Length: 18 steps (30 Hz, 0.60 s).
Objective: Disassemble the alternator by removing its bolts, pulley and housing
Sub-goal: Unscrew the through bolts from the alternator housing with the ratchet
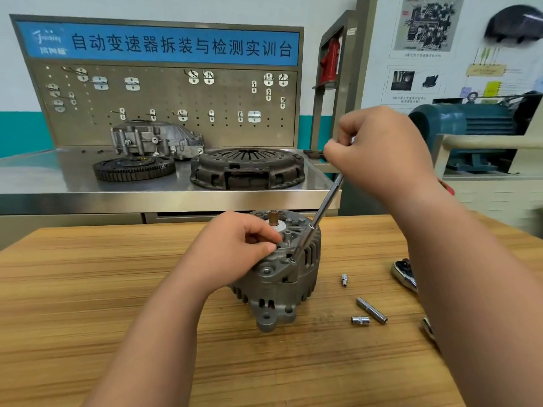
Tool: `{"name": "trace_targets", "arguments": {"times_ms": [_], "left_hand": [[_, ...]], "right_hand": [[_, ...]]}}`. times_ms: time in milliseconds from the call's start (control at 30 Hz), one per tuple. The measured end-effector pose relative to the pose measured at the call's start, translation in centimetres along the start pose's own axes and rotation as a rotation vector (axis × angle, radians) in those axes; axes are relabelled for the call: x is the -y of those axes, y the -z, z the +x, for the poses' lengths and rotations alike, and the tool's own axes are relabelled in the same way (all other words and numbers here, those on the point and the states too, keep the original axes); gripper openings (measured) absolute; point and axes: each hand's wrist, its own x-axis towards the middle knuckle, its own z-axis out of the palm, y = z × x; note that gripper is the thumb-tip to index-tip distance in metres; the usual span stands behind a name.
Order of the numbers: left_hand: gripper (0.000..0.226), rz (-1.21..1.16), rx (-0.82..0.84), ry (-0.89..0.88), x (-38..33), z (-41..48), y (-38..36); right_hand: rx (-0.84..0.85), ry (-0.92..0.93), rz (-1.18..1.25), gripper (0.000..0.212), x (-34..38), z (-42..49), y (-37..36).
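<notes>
The grey metal alternator (282,277) stands on the brown wooden desk (88,289). The left hand (238,254) holds its top with curled fingers. The right hand (379,148) grips a long silver metal rod (326,201). The rod's tip sits on a small bolt (293,260) on the alternator. 3 small silver sockets (371,310) lie nearby.

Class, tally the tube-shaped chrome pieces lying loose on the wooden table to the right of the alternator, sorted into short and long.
Short chrome pieces: 2
Long chrome piece: 1
Total: 3
</notes>
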Motion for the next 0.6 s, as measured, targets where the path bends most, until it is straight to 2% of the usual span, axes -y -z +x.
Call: {"name": "trace_targets", "arguments": {"times_ms": [200,300,367,500,600], "left_hand": [[0.036,0.025,0.028,-0.041,0.3,0.3,-0.4],[0.034,0.028,0.028,-0.046,0.4,0.4,-0.4],[0.024,0.015,0.027,-0.048,0.1,0.3,-0.5],[0.01,-0.096,-0.017,-0.131,-1.7,-0.4,-1.4],[0.02,-0.056,-0.088,-0.216,-3.8,-1.0,-3.0]], "right_hand": [[-0.01,0.175,0.061,0.037,1.3,1.1,-0.9],[-0.031,0.269,0.104,0.04,2.0,1.2,-1.3],[-0.042,0.296,0.138,0.041,2.0,1.2,-1.2],[-0.092,0.206,0.235,0.04,0.6,0.2,-0.9],[-0.224,0.074,0.365,0.036,-1.1,-0.8,-0.1]]}}
